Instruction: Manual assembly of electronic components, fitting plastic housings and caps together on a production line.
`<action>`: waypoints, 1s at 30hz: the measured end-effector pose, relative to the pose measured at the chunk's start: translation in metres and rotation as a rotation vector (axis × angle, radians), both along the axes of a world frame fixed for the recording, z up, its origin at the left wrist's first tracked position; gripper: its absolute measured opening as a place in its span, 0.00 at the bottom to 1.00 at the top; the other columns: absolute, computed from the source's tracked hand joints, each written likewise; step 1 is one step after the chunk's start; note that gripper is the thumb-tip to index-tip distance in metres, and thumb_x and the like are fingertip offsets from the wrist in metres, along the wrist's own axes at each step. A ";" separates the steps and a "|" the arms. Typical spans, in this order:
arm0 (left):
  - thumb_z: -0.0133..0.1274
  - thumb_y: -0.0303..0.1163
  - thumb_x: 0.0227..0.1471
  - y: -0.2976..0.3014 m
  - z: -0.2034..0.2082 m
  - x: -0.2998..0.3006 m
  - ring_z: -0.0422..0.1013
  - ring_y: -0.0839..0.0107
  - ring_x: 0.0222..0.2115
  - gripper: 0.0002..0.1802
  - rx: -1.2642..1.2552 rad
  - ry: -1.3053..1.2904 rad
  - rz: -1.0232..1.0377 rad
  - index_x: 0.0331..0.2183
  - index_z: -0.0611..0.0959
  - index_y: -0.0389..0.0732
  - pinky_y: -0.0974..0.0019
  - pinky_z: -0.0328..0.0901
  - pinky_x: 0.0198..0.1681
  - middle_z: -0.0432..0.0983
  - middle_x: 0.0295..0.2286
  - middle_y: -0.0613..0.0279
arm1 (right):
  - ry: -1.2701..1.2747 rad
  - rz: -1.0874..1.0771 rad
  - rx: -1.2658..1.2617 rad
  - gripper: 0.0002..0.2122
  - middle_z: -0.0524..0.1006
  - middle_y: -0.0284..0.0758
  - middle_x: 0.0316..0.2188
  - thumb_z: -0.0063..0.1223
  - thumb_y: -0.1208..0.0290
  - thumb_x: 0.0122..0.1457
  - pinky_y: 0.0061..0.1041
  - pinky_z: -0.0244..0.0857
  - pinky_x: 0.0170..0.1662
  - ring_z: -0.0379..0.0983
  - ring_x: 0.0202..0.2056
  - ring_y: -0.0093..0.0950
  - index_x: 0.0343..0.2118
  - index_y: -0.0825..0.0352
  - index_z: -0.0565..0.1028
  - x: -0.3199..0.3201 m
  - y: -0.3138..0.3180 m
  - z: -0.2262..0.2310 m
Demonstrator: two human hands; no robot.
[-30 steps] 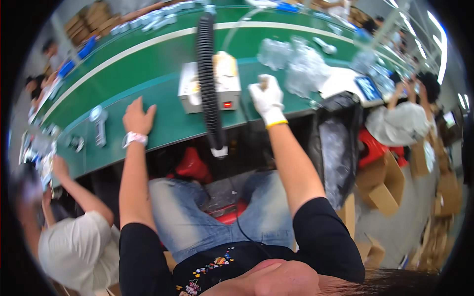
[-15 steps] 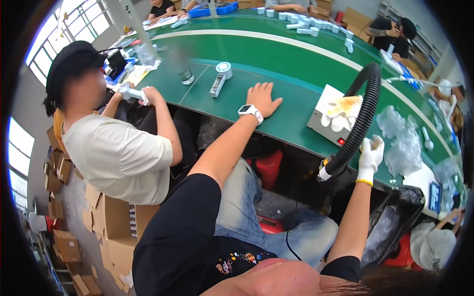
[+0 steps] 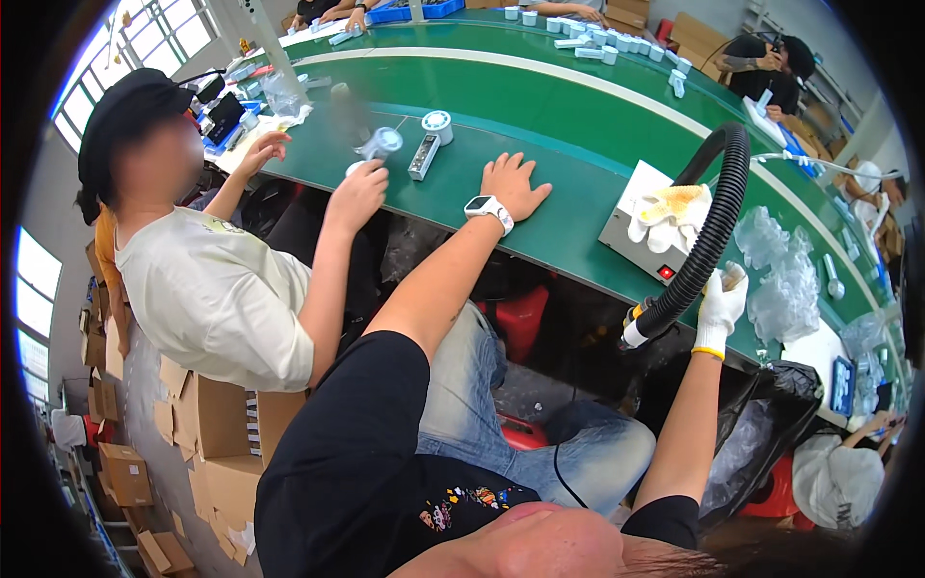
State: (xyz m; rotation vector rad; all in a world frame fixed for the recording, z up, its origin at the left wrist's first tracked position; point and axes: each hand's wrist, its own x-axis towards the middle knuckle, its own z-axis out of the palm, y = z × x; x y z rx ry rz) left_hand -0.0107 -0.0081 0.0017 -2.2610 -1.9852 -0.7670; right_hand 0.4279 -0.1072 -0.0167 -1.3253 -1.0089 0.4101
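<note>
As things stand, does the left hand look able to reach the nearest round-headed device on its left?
Probably yes: the left hand lies open on the green bench, and nothing visible stands between it and that round-headed device.

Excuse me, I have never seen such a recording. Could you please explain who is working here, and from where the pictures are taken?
There is no robot: a person uses their own two hands. Every picture comes from a fisheye camera on that person's head, looking down, so straight edges bend.

The bare left hand, wearing a white watch, rests spread on the green work surface and holds nothing. The gloved right hand is at its near edge; whether it holds something is unclear.

Between them stands a pale box with a loose glove on top. Clear plastic bags lie to the right. The hand at left belongs to a co-worker.
</note>
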 end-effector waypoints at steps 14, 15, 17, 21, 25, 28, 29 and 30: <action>0.52 0.61 0.59 0.001 -0.001 -0.002 0.56 0.48 0.68 0.39 -0.041 0.042 -0.001 0.61 0.77 0.44 0.44 0.50 0.70 0.65 0.65 0.49 | -0.007 -0.015 0.053 0.18 0.75 0.29 0.39 0.66 0.74 0.59 0.20 0.73 0.35 0.73 0.34 0.18 0.50 0.67 0.72 0.000 0.002 -0.004; 0.52 0.61 0.59 0.001 -0.002 -0.002 0.56 0.48 0.68 0.39 -0.042 0.042 0.000 0.61 0.77 0.44 0.44 0.50 0.70 0.65 0.65 0.49 | -0.007 -0.014 0.052 0.18 0.75 0.29 0.39 0.66 0.74 0.59 0.20 0.73 0.35 0.73 0.34 0.18 0.50 0.67 0.72 0.000 0.002 -0.004; 0.53 0.60 0.59 0.002 -0.002 -0.002 0.56 0.49 0.68 0.39 -0.020 0.001 -0.001 0.62 0.77 0.44 0.45 0.49 0.70 0.65 0.65 0.50 | -0.016 -0.018 0.028 0.18 0.75 0.29 0.39 0.66 0.74 0.59 0.20 0.73 0.35 0.72 0.34 0.18 0.50 0.67 0.72 0.001 0.002 -0.003; 0.53 0.60 0.59 0.001 0.000 0.000 0.55 0.50 0.68 0.39 -0.043 0.014 0.004 0.62 0.77 0.44 0.46 0.49 0.70 0.65 0.65 0.51 | -0.014 -0.022 0.025 0.18 0.74 0.29 0.38 0.66 0.74 0.59 0.20 0.73 0.35 0.72 0.34 0.18 0.50 0.66 0.72 -0.001 0.000 -0.001; 0.53 0.60 0.59 -0.002 0.001 0.000 0.56 0.50 0.68 0.39 -0.058 0.023 0.008 0.62 0.77 0.44 0.46 0.49 0.70 0.65 0.65 0.51 | 0.002 -0.021 0.034 0.18 0.74 0.29 0.38 0.66 0.74 0.59 0.20 0.73 0.34 0.72 0.33 0.18 0.50 0.67 0.72 -0.003 -0.001 0.000; 0.53 0.60 0.59 0.000 0.001 0.000 0.56 0.50 0.68 0.39 -0.039 0.009 0.012 0.62 0.77 0.44 0.46 0.49 0.70 0.65 0.65 0.51 | 0.009 -0.016 0.046 0.18 0.74 0.29 0.38 0.66 0.75 0.59 0.19 0.73 0.34 0.71 0.33 0.18 0.50 0.67 0.72 -0.002 0.001 0.000; 0.53 0.60 0.59 0.000 0.001 0.000 0.55 0.50 0.68 0.38 -0.024 0.000 0.012 0.61 0.77 0.44 0.46 0.48 0.70 0.65 0.65 0.51 | 0.011 -0.016 0.052 0.18 0.73 0.29 0.38 0.66 0.75 0.59 0.19 0.73 0.34 0.71 0.33 0.18 0.50 0.67 0.72 -0.003 0.001 0.000; 0.53 0.60 0.59 -0.001 0.001 0.001 0.55 0.50 0.68 0.38 -0.009 -0.009 0.011 0.61 0.77 0.44 0.46 0.48 0.70 0.65 0.65 0.51 | 0.013 -0.015 0.059 0.18 0.73 0.29 0.38 0.66 0.75 0.59 0.19 0.73 0.34 0.71 0.33 0.18 0.50 0.67 0.72 -0.003 0.000 0.000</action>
